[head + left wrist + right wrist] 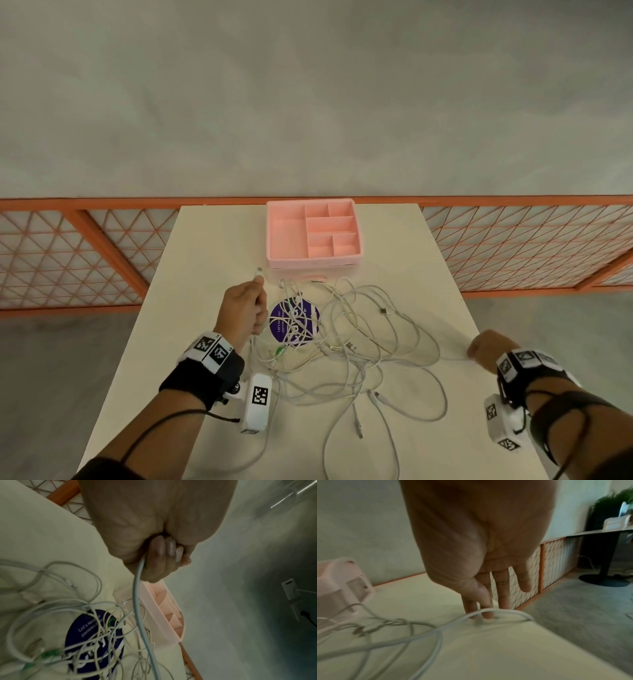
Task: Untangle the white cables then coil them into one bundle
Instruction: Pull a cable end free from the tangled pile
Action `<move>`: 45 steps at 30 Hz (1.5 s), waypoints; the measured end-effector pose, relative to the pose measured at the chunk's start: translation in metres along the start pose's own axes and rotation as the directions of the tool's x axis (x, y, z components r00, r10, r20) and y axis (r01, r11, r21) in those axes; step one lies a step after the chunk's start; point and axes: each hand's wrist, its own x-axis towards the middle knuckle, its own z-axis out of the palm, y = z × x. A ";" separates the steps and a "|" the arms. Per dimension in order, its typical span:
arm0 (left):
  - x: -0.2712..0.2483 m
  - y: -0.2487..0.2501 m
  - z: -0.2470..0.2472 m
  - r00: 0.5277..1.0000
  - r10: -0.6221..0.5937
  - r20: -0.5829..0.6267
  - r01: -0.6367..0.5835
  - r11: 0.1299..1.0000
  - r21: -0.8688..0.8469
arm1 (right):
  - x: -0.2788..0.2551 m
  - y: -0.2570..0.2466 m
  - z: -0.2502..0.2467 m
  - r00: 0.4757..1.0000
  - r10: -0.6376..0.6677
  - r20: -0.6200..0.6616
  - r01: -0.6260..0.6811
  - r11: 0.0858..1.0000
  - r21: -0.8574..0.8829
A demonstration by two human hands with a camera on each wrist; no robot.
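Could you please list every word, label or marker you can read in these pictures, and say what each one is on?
"Let's ke..." then "partne...": white print on the purple round disc under the white cables; the rest is covered by cable or blurred.
Larger white lettering on the same disc: unreadable.
Black-and-white square code markers on the wristbands and wrist cameras: patterns only, no words.
Pink organiser tray: no text.

Cable tangle (346, 342) on table (212, 246), btwn both hands. Left-hand fingers (163, 547) wrap one strand; round sticker (310, 311) just right of them, under cables. Tray (313, 262) beyond. Right fingertips (488, 614) on a loop at table's right edge.
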 end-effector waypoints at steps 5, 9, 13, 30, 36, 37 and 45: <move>0.003 -0.021 0.009 0.998 -0.063 0.021 0.062 0.997 0.043 | 0.001 -0.057 -0.005 0.984 -0.176 -0.043 0.179 0.980 0.085; 0.006 -0.032 0.017 0.995 -0.100 0.022 0.098 0.991 0.088 | 0.005 -0.101 0.001 0.977 -0.211 -0.036 0.214 0.972 0.094; 0.004 -0.030 0.020 0.997 -0.069 0.039 0.062 0.984 0.168 | 0.008 -0.112 0.022 0.991 -0.117 -0.064 0.123 0.987 0.104; -0.003 0.004 0.056 0.982 -0.119 0.149 0.148 0.968 -0.202 | -0.097 -0.198 -0.076 0.810 -0.545 -0.217 0.386 0.215 0.897; -0.012 0.013 0.063 0.977 -0.175 0.119 0.208 0.900 -0.384 | -0.135 -0.244 -0.010 0.627 -0.741 -0.242 0.659 0.339 0.671; -0.014 0.014 0.062 0.978 -0.179 0.103 0.206 0.892 -0.403 | -0.136 -0.246 -0.003 0.619 -0.744 -0.254 0.687 0.355 0.634; -0.019 0.007 0.049 0.975 -0.220 -0.019 0.182 0.854 -0.488 | -0.140 -0.240 -0.003 0.604 -0.764 -0.226 0.711 0.390 0.585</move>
